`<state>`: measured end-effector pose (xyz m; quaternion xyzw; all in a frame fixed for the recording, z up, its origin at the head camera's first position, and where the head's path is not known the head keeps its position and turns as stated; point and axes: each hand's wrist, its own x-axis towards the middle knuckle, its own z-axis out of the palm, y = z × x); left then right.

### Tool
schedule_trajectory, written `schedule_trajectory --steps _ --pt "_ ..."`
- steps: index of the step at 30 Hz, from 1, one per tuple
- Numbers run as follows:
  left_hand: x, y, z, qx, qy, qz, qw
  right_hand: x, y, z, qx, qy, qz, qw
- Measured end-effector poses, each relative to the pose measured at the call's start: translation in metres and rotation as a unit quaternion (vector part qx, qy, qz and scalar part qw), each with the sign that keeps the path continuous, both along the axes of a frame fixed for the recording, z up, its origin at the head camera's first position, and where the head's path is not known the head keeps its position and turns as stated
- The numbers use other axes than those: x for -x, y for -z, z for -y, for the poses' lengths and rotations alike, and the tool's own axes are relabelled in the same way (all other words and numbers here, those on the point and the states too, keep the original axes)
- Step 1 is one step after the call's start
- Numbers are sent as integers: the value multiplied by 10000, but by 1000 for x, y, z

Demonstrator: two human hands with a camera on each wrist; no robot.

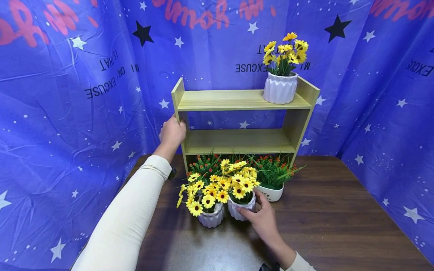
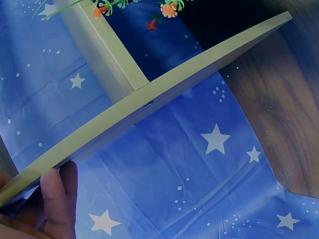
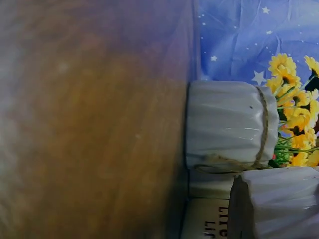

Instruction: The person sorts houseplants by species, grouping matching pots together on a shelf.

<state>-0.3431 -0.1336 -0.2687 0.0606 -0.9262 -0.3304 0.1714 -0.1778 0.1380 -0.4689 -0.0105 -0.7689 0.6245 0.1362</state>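
My left hand grips the left side panel of a two-tier wooden shelf; in the left wrist view its fingers bend around the panel's edge. Low in front of the shelf, my right hand holds a white ribbed flowerpot by its side, thumb in front. Yellow daisy-like flowers fill that pot. Close on its left stands a matching flowerpot, also with yellow flowers. In the right wrist view this second pot has twine round its rim, and the held pot shows at the lower right.
A third white pot of yellow flowers stands at the right end of the top shelf. Behind the front pots, a white planter with red-flowered greenery sits on the brown wooden table. Blue star-printed curtains surround the table.
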Motion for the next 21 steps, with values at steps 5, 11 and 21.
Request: schedule_trajectory --steps 5,11,21 --pt "0 1 0 -23 15 -67 10000 -2 -11 -1 101 111 -123 9998" --pt "0 2 1 -23 31 -103 9999 -3 -26 -4 40 260 -451 9986" --pt "2 2 1 -49 20 -151 9999 2 -50 -10 156 377 -771 9962"
